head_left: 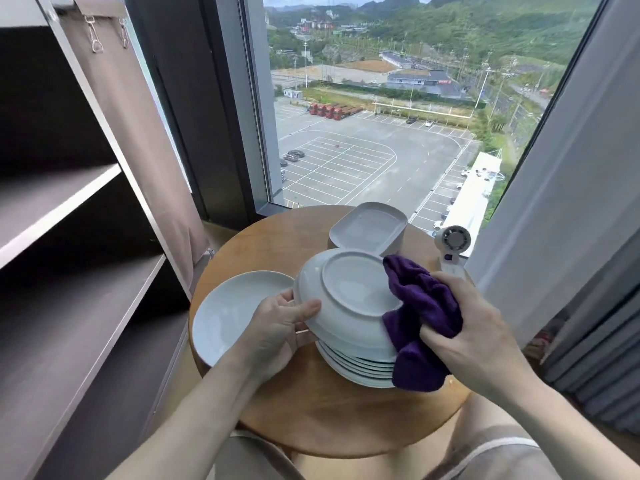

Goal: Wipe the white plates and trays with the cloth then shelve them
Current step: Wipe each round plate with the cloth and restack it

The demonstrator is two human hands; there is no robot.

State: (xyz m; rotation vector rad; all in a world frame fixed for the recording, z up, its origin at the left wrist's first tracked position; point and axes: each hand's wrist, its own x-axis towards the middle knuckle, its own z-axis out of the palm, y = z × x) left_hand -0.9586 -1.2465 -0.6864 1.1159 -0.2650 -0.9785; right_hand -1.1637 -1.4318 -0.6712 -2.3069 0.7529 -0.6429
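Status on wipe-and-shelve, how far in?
Early. Done: perhaps the single round white plate set aside on the round wooden table; no dish shows on the dark shelves. In hand: the left hand holds an upturned white plate, the right hand presses the purple cloth on its underside. Left: the stack of white plates beneath, the square white trays, all shelving.

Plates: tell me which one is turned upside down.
The plate gripped by the left hand over the stack: its foot ring faces up, purple cloth against it. The lone plate and the stacked ones sit right way up.
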